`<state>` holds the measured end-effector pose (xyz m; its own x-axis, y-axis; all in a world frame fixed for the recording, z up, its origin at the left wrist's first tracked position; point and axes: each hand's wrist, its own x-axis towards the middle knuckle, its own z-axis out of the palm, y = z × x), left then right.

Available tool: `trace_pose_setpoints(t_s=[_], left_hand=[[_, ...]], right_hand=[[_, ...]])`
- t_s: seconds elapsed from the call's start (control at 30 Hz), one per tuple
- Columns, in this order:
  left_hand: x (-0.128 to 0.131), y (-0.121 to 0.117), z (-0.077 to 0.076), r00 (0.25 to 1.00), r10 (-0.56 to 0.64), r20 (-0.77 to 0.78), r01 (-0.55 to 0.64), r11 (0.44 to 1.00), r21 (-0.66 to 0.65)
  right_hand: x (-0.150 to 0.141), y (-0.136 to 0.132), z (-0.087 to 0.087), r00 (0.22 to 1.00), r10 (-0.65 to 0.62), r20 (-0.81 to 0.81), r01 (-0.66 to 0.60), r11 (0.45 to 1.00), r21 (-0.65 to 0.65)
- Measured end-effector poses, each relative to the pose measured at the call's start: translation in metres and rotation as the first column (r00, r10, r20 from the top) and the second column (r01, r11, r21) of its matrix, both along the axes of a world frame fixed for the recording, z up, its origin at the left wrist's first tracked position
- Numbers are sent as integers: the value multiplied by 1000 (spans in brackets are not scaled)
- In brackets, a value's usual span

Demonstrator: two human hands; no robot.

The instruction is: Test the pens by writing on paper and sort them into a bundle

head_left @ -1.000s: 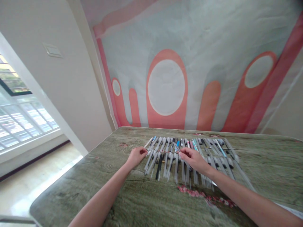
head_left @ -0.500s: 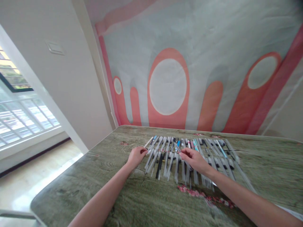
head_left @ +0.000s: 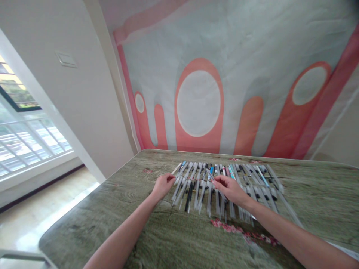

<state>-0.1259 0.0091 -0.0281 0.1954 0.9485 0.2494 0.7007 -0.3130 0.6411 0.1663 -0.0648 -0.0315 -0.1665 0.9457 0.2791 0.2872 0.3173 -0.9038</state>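
My right hand (head_left: 230, 189) pinches a slim grey pen (head_left: 210, 174) over the middle of the pens; its tip points up and left, past my fingertips. At the left end of the rows is my left hand (head_left: 163, 186), thumb and forefinger pressed together. What they hold, if anything, is too small to make out. A pale stick-like pen (head_left: 177, 167) lies just beyond those fingers, its near end partly hidden by them. Two rough rows of pens lie side by side, many with clear barrels; a black pen (head_left: 189, 197) is in the near row.
The pens lie on a wood-patterned tabletop (head_left: 134, 224) with printed pink flowers. Behind its far edge rises a wall (head_left: 241, 48) with pink and white shapes. A railing and window are at the left. Something white shows at the lower right edge.
Both hands keep almost the same place and grip. The view has shifted very slightly.
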Motion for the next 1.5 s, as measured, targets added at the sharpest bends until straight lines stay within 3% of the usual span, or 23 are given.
trace_pose_setpoints(t_s=[0.1,0.17,0.3,0.43,0.53,0.6,0.7,0.77,1.03,1.3,1.5], left_hand=[[17,-3,15,990,-34,139,39,999,-28],[38,-8,27,951,-114,287,154,980,-122],[89,-20,44,809,-186,558,392,878,-276],[130,-25,44,692,-204,693,543,779,-313],[143,-24,42,586,-201,785,629,724,-283],[142,-21,42,504,-134,853,625,739,-252],[133,-15,47,358,-8,934,546,813,-202],[125,-10,50,299,24,954,506,843,-180],[119,-6,47,272,42,961,489,854,-176],[122,-6,43,222,135,966,428,876,-221],[122,-4,41,185,156,970,432,874,-223]], right_hand=[[0,0,-1,1000,5,-11,-5,1000,-2],[-1,0,-2,999,10,-31,-10,999,-30],[-2,0,-1,997,31,-71,-35,997,-66],[-2,-1,3,994,67,-83,-69,997,-29],[-1,0,5,994,59,-95,-62,998,-26],[0,1,5,994,36,-103,-40,998,-45],[1,3,1,992,15,-122,-27,995,-96],[1,4,-1,991,13,-134,-29,992,-120],[1,4,-2,993,-21,-118,8,994,-108],[4,3,2,990,-138,-3,138,990,31],[2,4,0,985,-71,-158,56,994,-99]])
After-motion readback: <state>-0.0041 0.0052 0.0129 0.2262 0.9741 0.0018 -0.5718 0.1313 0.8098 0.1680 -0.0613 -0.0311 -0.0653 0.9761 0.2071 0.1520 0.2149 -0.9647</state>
